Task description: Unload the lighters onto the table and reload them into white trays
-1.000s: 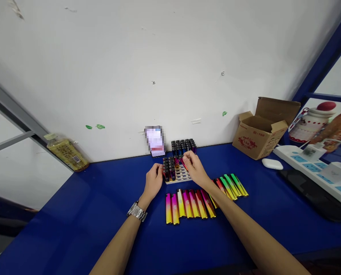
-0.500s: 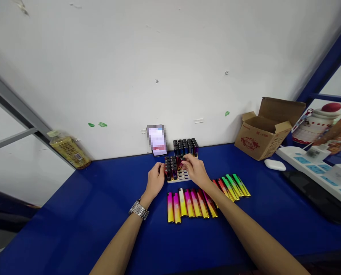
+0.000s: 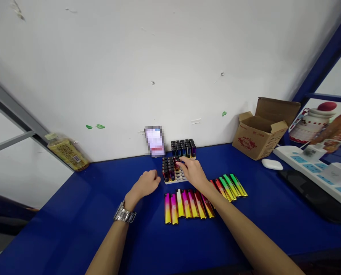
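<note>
My right hand reaches over the white slotted tray, thumb and fingers closed on the black top of a dark red lighter that stands in it. Left of those fingers, upright lighters with black tops fill rows of the same tray. My left hand, with a metal watch on its wrist, is just left of the tray and apart from it. Its fingers are curled closed, with nothing visible in them. In front of the tray lies a row of pink, white and red-to-gold lighters.
Behind stands a second block of upright lighters; a phone leans on the wall. Green-gold lighters lie to the right. Further off are an open cardboard box, white case, power strip, black device and bottle.
My left hand has let go of the tray's left side and drawn back to the left and towards me. My right hand stays at the tray, fingers on a lighter.
</note>
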The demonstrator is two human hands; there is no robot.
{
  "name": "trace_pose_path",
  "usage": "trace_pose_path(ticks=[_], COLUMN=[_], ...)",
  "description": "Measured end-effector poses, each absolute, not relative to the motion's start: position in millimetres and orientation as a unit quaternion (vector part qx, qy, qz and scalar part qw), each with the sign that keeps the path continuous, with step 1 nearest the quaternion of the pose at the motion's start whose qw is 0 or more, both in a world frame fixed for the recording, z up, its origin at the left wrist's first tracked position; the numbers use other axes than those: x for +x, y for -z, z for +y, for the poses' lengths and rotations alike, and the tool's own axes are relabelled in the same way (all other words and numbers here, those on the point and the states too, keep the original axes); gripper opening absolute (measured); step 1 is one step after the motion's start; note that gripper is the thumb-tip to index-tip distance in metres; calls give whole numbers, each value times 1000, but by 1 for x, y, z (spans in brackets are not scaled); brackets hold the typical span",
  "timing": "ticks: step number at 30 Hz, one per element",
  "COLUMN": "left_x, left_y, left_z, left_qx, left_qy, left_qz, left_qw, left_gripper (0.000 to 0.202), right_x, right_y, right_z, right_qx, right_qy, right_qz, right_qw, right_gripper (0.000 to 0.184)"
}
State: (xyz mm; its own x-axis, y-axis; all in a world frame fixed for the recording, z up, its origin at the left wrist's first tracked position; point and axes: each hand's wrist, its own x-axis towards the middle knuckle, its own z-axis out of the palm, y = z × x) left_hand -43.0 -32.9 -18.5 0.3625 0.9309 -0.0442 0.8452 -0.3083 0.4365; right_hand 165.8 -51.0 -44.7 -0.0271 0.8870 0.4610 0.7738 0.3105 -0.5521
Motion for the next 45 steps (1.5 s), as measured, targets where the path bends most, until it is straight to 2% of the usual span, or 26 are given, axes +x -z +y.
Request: trace_pose_path(ticks=[3, 6, 10, 15, 19, 24, 27, 31, 35, 40, 45], left_x=[-50, -48, -43, -47, -50, -50, -53, -58, -53, -33, -18], left_y=[5, -3, -6, -9, -6, 1, -2, -16, -27, -22, -15], left_z=[-44, -53, -55, -53, -52, -44, -39, -41, -49, -58, -63], left_qx=[772, 741, 756, 762, 771, 826, 813, 769, 703, 679, 686], left_qy=[9, 63, 86, 60, 29, -54, -133, -307, -457, -462, -462], left_qz=[518, 502, 473, 485, 518, 521, 541, 521, 446, 398, 378], left_qw=[368, 442, 445, 424, 370, 207, 171, 208, 313, 409, 416], left_gripper=[28, 38, 39, 23, 11, 11, 10, 17, 29, 38, 35], right_x=[162, 161, 163, 166, 166, 167, 166, 162, 156, 146, 141], right_y=[42, 40, 41, 40, 37, 38, 37, 34, 28, 20, 22], right_z=[-53, -54, -55, -59, -61, -61, -63, -68, -76, -84, -84], right_qx=[-583, -590, -589, -589, -589, -574, -539, -470, -397, -367, -382], right_qy=[-75, -93, -93, -75, -69, -41, -32, -43, -51, -47, -46], right_qz=[-713, -709, -710, -706, -695, -682, -689, -719, -751, -784, -789], right_qw=[382, 374, 375, 386, 405, 451, 484, 510, 524, 499, 479], right_gripper=[22, 22, 24, 36, 37, 29, 30, 34, 26, 16, 19])
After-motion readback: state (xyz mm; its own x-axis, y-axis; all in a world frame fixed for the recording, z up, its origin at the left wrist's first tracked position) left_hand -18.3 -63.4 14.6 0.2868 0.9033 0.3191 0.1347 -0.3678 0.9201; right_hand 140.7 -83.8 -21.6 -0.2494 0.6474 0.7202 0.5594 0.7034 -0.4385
